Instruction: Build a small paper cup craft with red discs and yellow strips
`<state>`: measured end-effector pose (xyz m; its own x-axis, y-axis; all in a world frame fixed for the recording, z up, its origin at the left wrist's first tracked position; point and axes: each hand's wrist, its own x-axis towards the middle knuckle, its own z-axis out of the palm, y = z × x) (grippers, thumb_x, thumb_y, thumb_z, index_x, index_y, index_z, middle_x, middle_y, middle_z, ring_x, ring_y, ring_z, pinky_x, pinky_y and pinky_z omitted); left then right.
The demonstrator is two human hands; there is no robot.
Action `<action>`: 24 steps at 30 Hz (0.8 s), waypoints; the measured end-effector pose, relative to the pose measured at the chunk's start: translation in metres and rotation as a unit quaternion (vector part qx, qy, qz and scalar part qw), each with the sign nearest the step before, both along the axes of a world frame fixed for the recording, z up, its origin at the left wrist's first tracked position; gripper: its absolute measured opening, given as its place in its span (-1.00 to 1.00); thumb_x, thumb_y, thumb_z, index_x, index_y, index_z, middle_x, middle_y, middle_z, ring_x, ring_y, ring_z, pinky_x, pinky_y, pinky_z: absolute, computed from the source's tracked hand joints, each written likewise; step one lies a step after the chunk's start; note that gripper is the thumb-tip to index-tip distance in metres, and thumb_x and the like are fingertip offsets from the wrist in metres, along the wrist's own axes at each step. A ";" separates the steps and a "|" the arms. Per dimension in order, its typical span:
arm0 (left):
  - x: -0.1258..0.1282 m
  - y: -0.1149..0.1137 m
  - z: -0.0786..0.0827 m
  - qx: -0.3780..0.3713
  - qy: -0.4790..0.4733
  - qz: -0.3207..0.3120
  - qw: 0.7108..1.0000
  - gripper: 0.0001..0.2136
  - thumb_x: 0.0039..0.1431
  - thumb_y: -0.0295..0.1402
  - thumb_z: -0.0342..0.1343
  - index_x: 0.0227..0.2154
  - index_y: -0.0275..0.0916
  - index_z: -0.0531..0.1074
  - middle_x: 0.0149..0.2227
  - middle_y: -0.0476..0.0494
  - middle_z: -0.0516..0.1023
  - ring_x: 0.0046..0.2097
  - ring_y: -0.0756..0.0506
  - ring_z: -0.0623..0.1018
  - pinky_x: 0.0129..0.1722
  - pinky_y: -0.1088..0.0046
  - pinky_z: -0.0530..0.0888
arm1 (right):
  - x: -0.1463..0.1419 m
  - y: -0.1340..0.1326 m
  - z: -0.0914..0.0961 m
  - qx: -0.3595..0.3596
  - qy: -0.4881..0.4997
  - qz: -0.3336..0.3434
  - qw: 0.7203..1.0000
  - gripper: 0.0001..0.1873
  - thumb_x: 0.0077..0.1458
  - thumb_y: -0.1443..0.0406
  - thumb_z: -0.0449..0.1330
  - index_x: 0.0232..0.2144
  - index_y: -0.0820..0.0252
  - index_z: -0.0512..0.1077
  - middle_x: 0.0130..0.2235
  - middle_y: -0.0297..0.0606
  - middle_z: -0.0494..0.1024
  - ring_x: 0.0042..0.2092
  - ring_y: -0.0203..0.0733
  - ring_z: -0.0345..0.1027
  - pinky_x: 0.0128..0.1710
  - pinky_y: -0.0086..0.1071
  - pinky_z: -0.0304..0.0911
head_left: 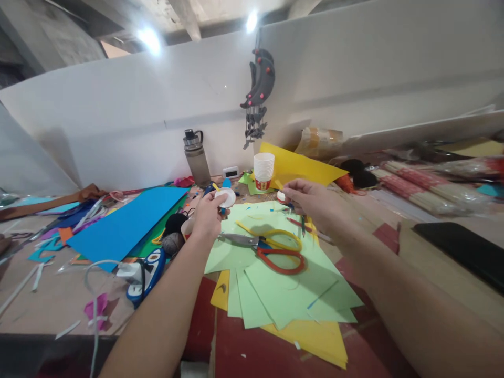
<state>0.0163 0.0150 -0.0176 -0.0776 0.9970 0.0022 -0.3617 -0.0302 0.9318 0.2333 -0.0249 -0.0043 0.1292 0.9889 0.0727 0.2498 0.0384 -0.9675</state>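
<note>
My left hand is closed on a small round white paper piece, with bits of yellow and blue showing at its edge. Its exact form is hard to make out. To the right, my right hand pinches a short yellow paper strip between thumb and fingers. Just below those fingertips is a small white-topped object, too blurred to name. Large scissors with red and yellow handles lie below and between my hands on light green paper sheets.
A stack of white paper cups stands beyond my hands, by a yellow sheet. Blue card, yarn balls and a blue power strip lie left. A bottle stands behind; a black phone-like slab lies right.
</note>
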 end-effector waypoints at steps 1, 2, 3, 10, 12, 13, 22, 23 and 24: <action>0.000 0.001 -0.001 0.001 0.003 0.000 1.000 -0.70 -0.30 -0.40 0.27 -0.41 -0.26 0.37 -0.42 -0.07 0.49 -0.47 0.03 0.45 -0.65 0.62 0.23 | 0.001 0.001 0.000 -0.008 -0.020 0.004 1.000 -0.83 0.00 0.18 0.12 -0.42 0.16 0.35 -0.48 -0.36 0.37 -0.58 -0.44 0.09 -0.64 -0.55 0.03; 0.000 0.001 -0.001 0.004 0.006 -0.002 1.000 -0.71 -0.30 -0.40 0.27 -0.42 -0.26 0.36 -0.42 -0.07 0.48 -0.47 0.03 0.45 -0.65 0.62 0.24 | 0.002 0.002 -0.001 -0.014 -0.042 0.012 0.999 -0.82 0.00 0.17 0.11 -0.42 0.16 0.36 -0.49 -0.36 0.38 -0.60 -0.45 0.06 -0.65 -0.54 0.01; 0.000 0.002 -0.001 0.007 0.009 -0.001 1.000 -0.71 -0.30 -0.41 0.27 -0.42 -0.25 0.36 -0.43 -0.06 0.48 -0.48 0.03 0.45 -0.65 0.62 0.23 | 0.002 0.004 -0.003 -0.017 -0.065 0.026 0.997 -0.81 0.02 0.16 0.10 -0.41 0.16 0.37 -0.49 -0.36 0.40 -0.61 -0.45 0.04 -0.66 -0.53 0.00; 0.002 0.002 -0.001 0.015 0.013 -0.002 1.000 -0.73 -0.30 -0.42 0.26 -0.45 -0.24 0.34 -0.42 -0.03 0.48 -0.48 0.03 0.45 -0.66 0.61 0.24 | -0.019 0.015 -0.020 0.051 -0.340 0.062 0.937 -0.87 0.01 0.28 0.13 -0.37 0.19 0.44 -0.31 -0.20 0.51 -0.26 -0.19 0.31 -0.32 -0.42 0.16; 0.000 0.002 -0.001 0.015 0.009 0.005 1.000 -0.73 -0.30 -0.42 0.25 -0.45 -0.24 0.34 -0.44 -0.02 0.47 -0.50 0.05 0.44 -0.65 0.61 0.24 | -0.032 0.013 -0.021 0.079 -0.383 0.042 0.920 -0.77 -0.03 0.28 0.18 -0.25 0.18 0.43 -0.14 -0.11 0.46 -0.09 -0.05 0.25 -0.18 -0.31 0.12; 0.000 0.002 -0.001 0.018 0.006 0.010 1.000 -0.74 -0.30 -0.42 0.25 -0.45 -0.24 0.35 -0.45 -0.02 0.46 -0.51 0.05 0.44 -0.65 0.61 0.24 | -0.039 0.013 -0.021 0.089 -0.409 0.046 0.907 -0.73 -0.02 0.26 0.18 -0.21 0.17 0.42 -0.09 -0.09 0.43 -0.05 -0.02 0.22 -0.15 -0.28 0.10; -0.004 0.002 0.000 0.032 -0.005 0.030 0.999 -0.73 -0.28 -0.37 0.26 -0.43 -0.24 0.36 -0.45 -0.01 0.46 -0.49 0.04 0.43 -0.65 0.61 0.25 | -0.091 0.025 -0.035 -0.007 -0.458 0.134 0.879 -0.84 -0.15 0.30 0.22 -0.45 0.30 0.47 -0.34 0.02 0.53 -0.28 -0.02 0.40 -0.38 -0.36 0.17; -0.004 0.003 0.000 0.032 -0.008 0.029 0.999 -0.72 -0.28 -0.37 0.27 -0.43 -0.24 0.36 -0.45 -0.01 0.46 -0.49 0.04 0.43 -0.65 0.61 0.24 | -0.092 0.027 -0.036 -0.011 -0.446 0.134 0.885 -0.87 -0.17 0.33 0.22 -0.48 0.30 0.46 -0.36 0.02 0.53 -0.29 -0.03 0.40 -0.38 -0.36 0.17; -0.005 0.003 0.000 0.032 -0.011 0.029 0.999 -0.72 -0.28 -0.37 0.27 -0.43 -0.25 0.36 -0.44 -0.02 0.46 -0.49 0.04 0.43 -0.65 0.61 0.24 | -0.092 0.029 -0.037 -0.010 -0.429 0.133 0.894 -0.91 -0.18 0.35 0.22 -0.51 0.29 0.45 -0.39 0.00 0.53 -0.30 -0.04 0.40 -0.38 -0.36 0.17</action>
